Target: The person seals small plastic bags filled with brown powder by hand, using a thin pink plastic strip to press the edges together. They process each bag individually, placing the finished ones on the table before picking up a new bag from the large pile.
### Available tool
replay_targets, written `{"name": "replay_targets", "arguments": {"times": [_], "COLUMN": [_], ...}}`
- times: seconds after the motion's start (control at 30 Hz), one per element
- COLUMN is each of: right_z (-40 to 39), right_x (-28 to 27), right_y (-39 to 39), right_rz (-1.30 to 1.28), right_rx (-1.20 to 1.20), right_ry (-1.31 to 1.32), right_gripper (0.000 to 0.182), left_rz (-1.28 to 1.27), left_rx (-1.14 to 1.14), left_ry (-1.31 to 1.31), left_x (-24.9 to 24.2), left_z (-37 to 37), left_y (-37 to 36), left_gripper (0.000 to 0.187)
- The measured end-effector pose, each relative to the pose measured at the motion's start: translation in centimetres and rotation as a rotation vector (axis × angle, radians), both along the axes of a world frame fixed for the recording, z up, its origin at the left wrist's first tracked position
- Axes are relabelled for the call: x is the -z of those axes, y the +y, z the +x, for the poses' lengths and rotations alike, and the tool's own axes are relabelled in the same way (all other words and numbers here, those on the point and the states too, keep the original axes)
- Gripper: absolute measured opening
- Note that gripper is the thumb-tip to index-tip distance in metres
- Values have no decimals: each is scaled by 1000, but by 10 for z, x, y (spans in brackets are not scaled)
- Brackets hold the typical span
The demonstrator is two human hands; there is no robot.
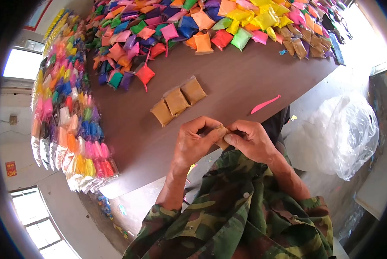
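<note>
Both of my hands meet at the table's near edge around a small brown packet (222,143). My left hand (193,140) pinches its upper left part between thumb and forefinger. My right hand (253,140) pinches the other side with the thumb pressed on it. Part of the packet is hidden behind the fingers. Just beyond my left hand, three brown packets (176,101) lie side by side in a slanted row on the brown table (228,77). A pink plastic knife (265,104) lies to the right, near the table edge.
Many coloured packets (202,20) are heaped along the far side of the table. Stacked bagged packets (68,116) line the left side. A large clear plastic bag (346,134) stands at the right, beyond the table edge. A small blue piece (282,52) lies near the heap.
</note>
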State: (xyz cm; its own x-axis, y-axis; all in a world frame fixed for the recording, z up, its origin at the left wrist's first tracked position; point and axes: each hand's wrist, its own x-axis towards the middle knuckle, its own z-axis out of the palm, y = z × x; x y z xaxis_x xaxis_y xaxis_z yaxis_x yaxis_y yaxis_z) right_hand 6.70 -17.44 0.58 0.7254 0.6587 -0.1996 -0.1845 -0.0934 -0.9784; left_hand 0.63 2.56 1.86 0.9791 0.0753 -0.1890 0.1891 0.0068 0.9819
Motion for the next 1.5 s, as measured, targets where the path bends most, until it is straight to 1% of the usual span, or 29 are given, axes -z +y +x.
{"name": "replay_targets", "arguments": {"times": [0.1,0.17,0.27,0.37,0.5,0.67,0.7,0.77,0.8,0.87,0.9,0.97,1.0,1.1,1.2,1.3,1.37,1.4,1.5], "right_z": [-1,-1,-2,-2,-7,-6,-5,-6,-6,-4,-3,-4,-4,-8,-4,-4,-2,-1,-5], "right_x": [-11,-6,2,5,7,0,-2,3,5,6,6,3,2,-2,-1,2,0,-1,-1], "right_y": [2,3,4,5,11,12,11,9,9,6,5,5,6,13,5,3,0,-1,1], "right_rz": [40,62,76,61,21,71,75,84,90,50,30,-15,-36,97,-28,-28,-47,-56,-34], "right_rx": [9,26,86,111,135,122,110,120,124,79,56,39,31,98,-12,8,-35,-59,-14], "right_ry": [140,140,126,75,32,120,146,126,115,9,-44,-33,-28,15,-64,1,-89,-133,-147], "right_gripper": [19,20,20,20,20,20,20,21,21,22,22,21,21,19,19,19,19,19,19], "left_rz": [68,113,173,24,111,228,230,236,161,8,30,71,56,37,62,37,2,37,128], "left_rx": [-26,-42,-46,-26,-76,-90,-90,-88,-98,-119,-92,-35,-44,-60,-45,-32,-43,-48,-69], "left_ry": [-36,-72,-18,13,-4,-101,-69,-4,9,38,41,46,43,20,-18,-5,17,-6,-51], "left_x": [-7,-8,-8,-6,3,5,3,-2,-3,-5,-4,-3,-3,-2,3,2,6,7,6], "left_z": [-1,0,-1,-1,-4,-6,-6,-5,-4,-1,-2,-3,-3,-5,-7,-7,-8,-8,-6], "left_y": [-1,0,3,6,5,7,7,6,5,2,4,8,7,2,2,1,1,0,-3], "left_gripper": [15,17,21,25,20,17,18,20,20,21,20,18,18,15,13,12,12,12,13]}}
